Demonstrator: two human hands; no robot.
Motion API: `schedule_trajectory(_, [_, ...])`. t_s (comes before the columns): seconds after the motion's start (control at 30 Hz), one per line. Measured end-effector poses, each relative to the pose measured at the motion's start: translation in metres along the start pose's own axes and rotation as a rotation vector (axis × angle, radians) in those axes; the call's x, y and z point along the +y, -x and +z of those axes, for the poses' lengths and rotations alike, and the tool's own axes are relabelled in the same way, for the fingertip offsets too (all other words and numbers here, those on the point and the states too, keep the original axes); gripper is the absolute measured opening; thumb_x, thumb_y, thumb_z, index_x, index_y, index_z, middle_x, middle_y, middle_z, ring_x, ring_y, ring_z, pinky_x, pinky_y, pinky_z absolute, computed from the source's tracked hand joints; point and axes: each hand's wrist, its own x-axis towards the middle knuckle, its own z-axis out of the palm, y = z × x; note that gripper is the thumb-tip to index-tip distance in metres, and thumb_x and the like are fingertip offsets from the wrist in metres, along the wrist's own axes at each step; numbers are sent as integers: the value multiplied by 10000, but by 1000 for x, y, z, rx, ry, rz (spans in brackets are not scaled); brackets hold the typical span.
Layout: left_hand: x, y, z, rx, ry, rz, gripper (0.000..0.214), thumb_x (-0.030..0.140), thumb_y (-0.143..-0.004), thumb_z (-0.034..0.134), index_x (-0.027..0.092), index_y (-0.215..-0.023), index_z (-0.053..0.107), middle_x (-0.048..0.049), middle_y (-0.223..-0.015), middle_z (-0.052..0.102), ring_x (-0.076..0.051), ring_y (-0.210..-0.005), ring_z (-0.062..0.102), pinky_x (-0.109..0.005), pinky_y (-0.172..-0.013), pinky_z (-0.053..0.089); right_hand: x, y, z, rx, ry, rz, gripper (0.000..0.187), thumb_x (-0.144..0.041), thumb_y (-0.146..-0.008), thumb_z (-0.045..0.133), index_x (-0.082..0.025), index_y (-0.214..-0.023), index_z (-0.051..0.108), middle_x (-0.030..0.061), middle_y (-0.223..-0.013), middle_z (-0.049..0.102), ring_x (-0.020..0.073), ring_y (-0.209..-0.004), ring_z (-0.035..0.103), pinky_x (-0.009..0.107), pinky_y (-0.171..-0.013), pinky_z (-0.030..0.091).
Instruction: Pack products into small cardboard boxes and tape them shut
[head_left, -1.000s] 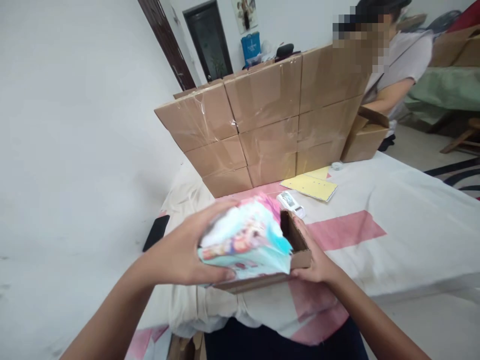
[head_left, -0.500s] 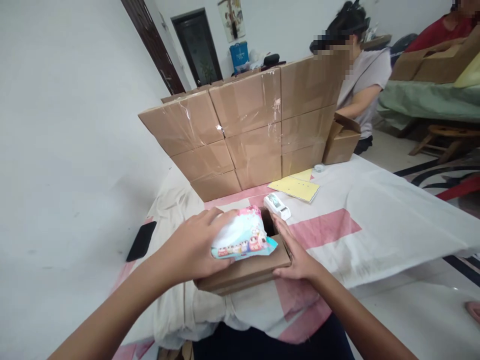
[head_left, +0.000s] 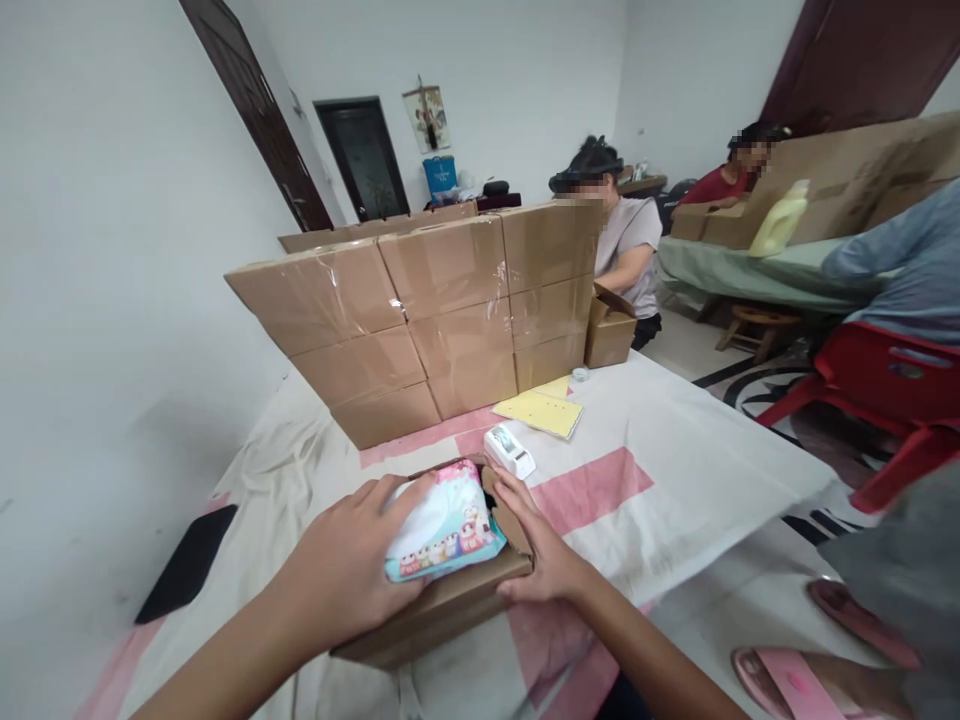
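My left hand (head_left: 352,560) is closed around the left end of a soft plastic wipes pack (head_left: 454,515), white and light blue with pink and small cartoon figures. The pack sits in the mouth of an open cardboard box (head_left: 427,622), partly below its rim. My right hand (head_left: 546,548) grips the right end of this box, thumb on the near side and fingers at the far edge. Just beyond the box lies a small white device with a display (head_left: 510,451). The box's inside is mostly hidden by the pack.
A wall of taped cardboard boxes (head_left: 442,330) stands across the table. Before it lie a yellow sheet (head_left: 540,412) and a tape roll (head_left: 580,375). A black flat object (head_left: 187,562) rests at left. Co-workers sit beyond and at right, near a red chair (head_left: 892,400).
The wipes pack has gone lower into the box, both hands still on pack and box. My view has shifted, showing more of the room at right.
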Motion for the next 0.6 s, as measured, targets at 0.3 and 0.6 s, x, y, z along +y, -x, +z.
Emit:
schedule_trajectory(0.3, [-4, 0, 4, 25, 52, 2, 831, 469, -789, 670, 327, -1559, 391, -131, -1447, 564, -361, -1211, 636, -502, -950, 543, -46, -7, -7, 135, 181, -129, 932, -718, -909, 573, -286, -1649, 206, 155, -1702, 216, 394, -1563, 226, 629, -1210, 304])
schedule_trajectory(0.6, [-32, 1, -9, 129, 219, 53, 764, 510, -773, 726, 287, -1466, 495, -101, -1437, 625, -344, -1255, 643, -437, -980, 558, -163, -78, -9, -194, 1002, -200, 195, -223, -965, 536, -108, -931, 690, 206, -1138, 648, 353, -1116, 545, 523, -1006, 480])
